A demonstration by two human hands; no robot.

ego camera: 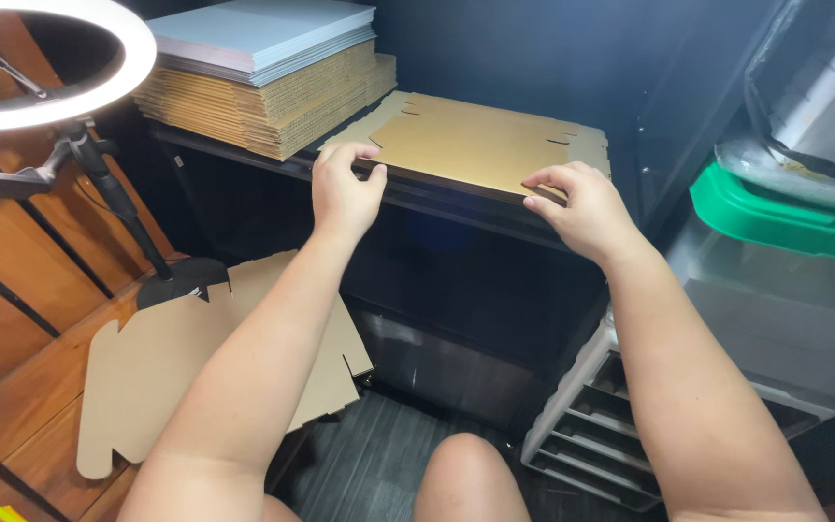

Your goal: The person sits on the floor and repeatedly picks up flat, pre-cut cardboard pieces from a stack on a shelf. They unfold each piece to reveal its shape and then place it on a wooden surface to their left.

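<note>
On a dark shelf at the far side of a cramped corner, a flat cardboard cutout lies with its near edge at the shelf's lip, gripped by both hands. The left hand clamps the near left edge, fingers curled together over the top and thumb tucked below, out of sight. The right hand pinches the near right edge, fingers close together on top, thumb under the board and hidden. The cutout's far end fades into the dark wall, and its right flap is partly lost in shadow.

Left of the cutout on the same shelf sits a stack of flat cardboard sheets, topped by a pile of pale grey boards; the top of the pile is cut off by the frame. A glowing ring lamp on a black stand fills the upper left, only partly in view. Its round base rests on a second cardboard cutout lying flat on a wooden surface at the near left.

At the right, a clear plastic tub with a green lid is cut off by the frame; its contents are too cloudy to make out. Below it stands a white drawer unit, its drawers showing nothing readable. Under the shelf, all is black. A bare knee shows at the bottom edge.
</note>
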